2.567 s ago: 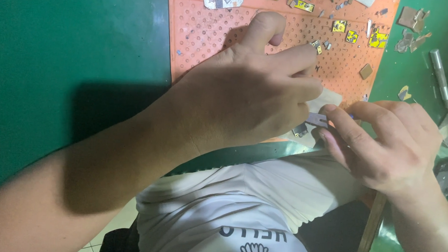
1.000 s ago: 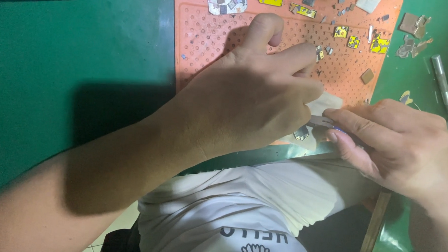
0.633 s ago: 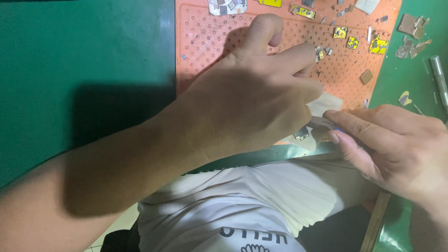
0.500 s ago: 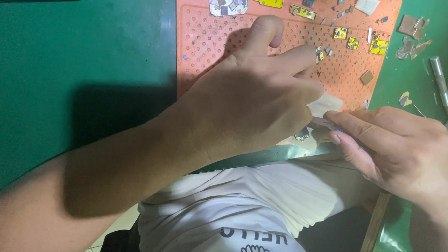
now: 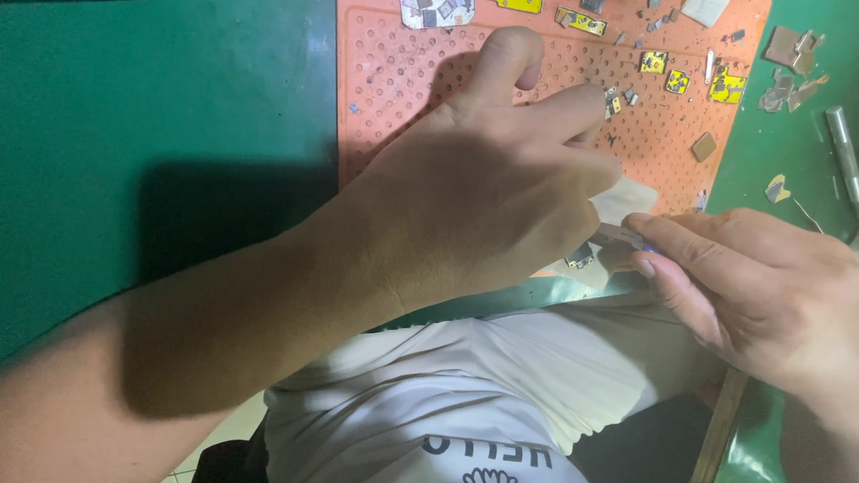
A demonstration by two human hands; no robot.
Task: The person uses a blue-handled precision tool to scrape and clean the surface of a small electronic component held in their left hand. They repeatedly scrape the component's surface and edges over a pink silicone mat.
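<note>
My left hand [image 5: 493, 201] lies curled on the near edge of an orange perforated work mat [image 5: 397, 69], its fingers bent over a small part that they hide. My right hand [image 5: 761, 291] comes in from the right and pinches a thin metal tool [image 5: 620, 237], its tip pointing left under my left fingers. A tiny grey component [image 5: 579, 258] and a pale scrap [image 5: 631, 196] lie at the mat's edge, right where the two hands meet.
Several small yellow and grey electronic parts [image 5: 664, 69] lie scattered along the far side of the mat. On the green tabletop [image 5: 158, 99] at the right rest brown scraps [image 5: 788, 54] and a metal rod [image 5: 846, 156]. My white shirt fills the foreground.
Both hands stay almost still. My right hand has crept slightly left, and the tool tip sits a little deeper under my left fingers.
</note>
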